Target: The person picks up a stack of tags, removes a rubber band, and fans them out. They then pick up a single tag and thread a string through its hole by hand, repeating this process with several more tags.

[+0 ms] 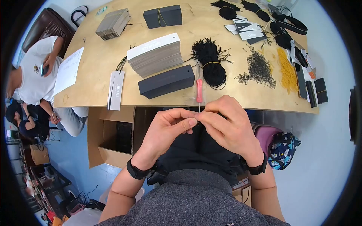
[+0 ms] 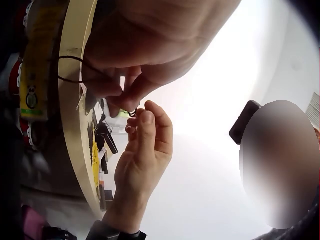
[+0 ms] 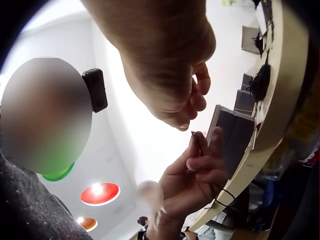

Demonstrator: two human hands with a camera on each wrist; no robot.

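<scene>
Above my lap, just off the table edge, my left hand [image 1: 162, 130] and right hand [image 1: 230, 126] meet at the fingertips. In the left wrist view my left hand [image 2: 160, 40] pinches a thin black cord [image 2: 70, 57], whose loop hangs out behind the fingers. A tiny dark piece [image 2: 132, 113] sits between the two hands' fingertips. The right wrist view has it [image 3: 194, 133] at my left fingertips, with the cord loop [image 3: 227, 195] below. My right hand [image 3: 165, 65] has curled fingers right beside it; whether they grip it is hidden.
On the table [image 1: 94, 94] are a red-handled tool [image 1: 199, 88], black cord bundles [image 1: 214, 73], dark clips [image 1: 260, 69], yellow bands [image 1: 287, 71], a white tag [image 1: 116, 90], and stacks of light [image 1: 154, 56] and black tags [image 1: 166, 82]. A cardboard box [image 1: 94, 139] stands below; people sit at left.
</scene>
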